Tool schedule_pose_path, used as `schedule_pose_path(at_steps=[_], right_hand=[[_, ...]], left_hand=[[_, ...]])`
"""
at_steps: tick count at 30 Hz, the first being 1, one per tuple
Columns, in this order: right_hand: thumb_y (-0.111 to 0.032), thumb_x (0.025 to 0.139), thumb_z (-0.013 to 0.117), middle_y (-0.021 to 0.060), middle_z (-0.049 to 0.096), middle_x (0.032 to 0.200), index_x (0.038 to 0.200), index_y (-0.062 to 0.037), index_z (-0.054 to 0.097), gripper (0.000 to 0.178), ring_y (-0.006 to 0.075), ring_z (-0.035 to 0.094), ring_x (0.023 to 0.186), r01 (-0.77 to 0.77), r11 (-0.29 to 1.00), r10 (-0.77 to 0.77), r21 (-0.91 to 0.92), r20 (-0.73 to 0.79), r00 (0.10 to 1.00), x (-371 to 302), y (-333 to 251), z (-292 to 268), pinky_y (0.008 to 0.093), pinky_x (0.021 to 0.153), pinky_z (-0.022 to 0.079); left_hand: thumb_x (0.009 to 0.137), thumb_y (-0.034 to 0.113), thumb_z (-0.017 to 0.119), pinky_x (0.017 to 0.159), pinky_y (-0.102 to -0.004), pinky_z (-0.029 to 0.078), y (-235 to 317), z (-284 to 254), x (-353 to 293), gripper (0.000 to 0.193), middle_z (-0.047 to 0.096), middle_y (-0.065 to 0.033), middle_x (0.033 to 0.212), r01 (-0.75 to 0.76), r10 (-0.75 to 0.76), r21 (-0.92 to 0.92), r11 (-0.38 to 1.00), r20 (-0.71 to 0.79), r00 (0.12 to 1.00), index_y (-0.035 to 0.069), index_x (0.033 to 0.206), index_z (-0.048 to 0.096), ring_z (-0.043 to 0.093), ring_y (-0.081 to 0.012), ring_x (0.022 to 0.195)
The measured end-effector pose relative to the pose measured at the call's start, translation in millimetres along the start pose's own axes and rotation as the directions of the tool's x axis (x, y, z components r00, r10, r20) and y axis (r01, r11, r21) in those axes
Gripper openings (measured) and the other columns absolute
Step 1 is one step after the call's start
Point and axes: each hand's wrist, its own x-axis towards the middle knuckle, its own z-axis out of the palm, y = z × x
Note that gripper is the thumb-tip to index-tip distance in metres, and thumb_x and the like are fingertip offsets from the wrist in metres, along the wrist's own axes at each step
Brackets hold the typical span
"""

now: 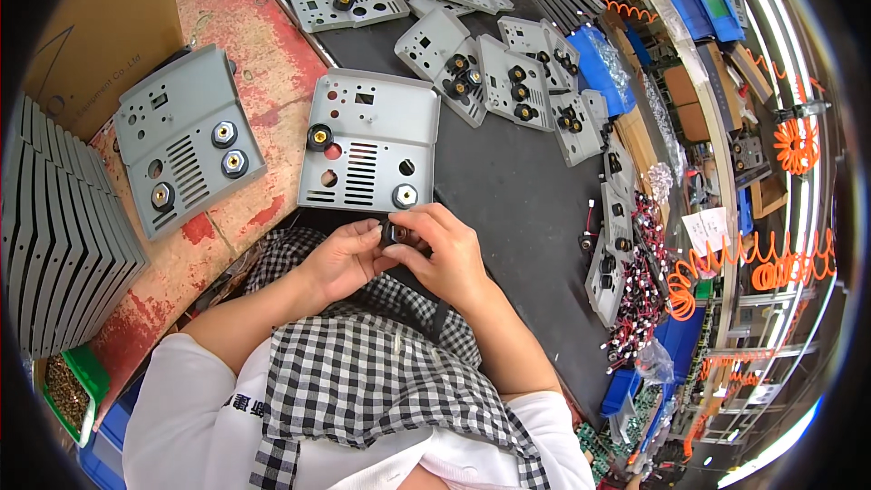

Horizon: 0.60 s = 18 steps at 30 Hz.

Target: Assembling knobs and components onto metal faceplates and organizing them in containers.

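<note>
My left hand [345, 261] and my right hand [446, 252] meet just in front of the nearest grey metal panel [381, 113]. Between their fingertips both pinch a small black round fitting [391, 234], partly covered by the fingers. That panel has slots and round holes. One black fitting with a brass centre [319, 137] sits at its left side, and another fitting with a silver hex nut [405, 196] is at its near right corner. To the left, a second grey panel [136, 141] carries three fittings with hex nuts.
Stacked grey panels [77, 245] stand at far left beside a cardboard box [100, 18]. A green bin [88, 377] holds small brass parts. Several panels with loose black fittings [517, 82] lie on the dark surface [508, 227]. Red-and-black wires [640, 299] are heaped at right.
</note>
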Motion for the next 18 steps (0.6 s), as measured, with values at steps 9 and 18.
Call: schedule_pose_path(at_steps=[9,18], right_hand=[[-0.007,0.064,0.076,0.0098,0.059,0.082,0.096,-0.004,0.063,0.035,0.0245,0.061,0.069,0.145,0.985,-0.147,-0.095,-0.011,0.989,-2.1,0.8,3.5,0.0317,0.059,0.051],[-0.006,0.063,0.064,0.0072,0.055,0.102,0.1,-0.0063,0.06,0.037,0.0252,0.056,0.089,0.372,0.91,-0.315,-0.181,0.281,0.907,-5.0,-12.8,-16.0,0.0312,0.069,0.052]], left_hand=[[0.091,0.012,0.054,0.083,-0.0336,0.05,0.4,-6.5,-6.9,0.007,0.063,-0.0062,0.091,0.029,-0.029,-0.013,0.999,-0.012,1.0,0.007,0.087,0.059,0.062,-0.0185,0.087],[0.092,0.014,0.052,0.083,-0.034,0.05,2.0,-6.4,-18.7,0.012,0.062,-0.0074,0.092,0.158,-0.157,-0.019,0.987,0.028,0.987,0.004,0.094,0.058,0.061,-0.0202,0.089]])
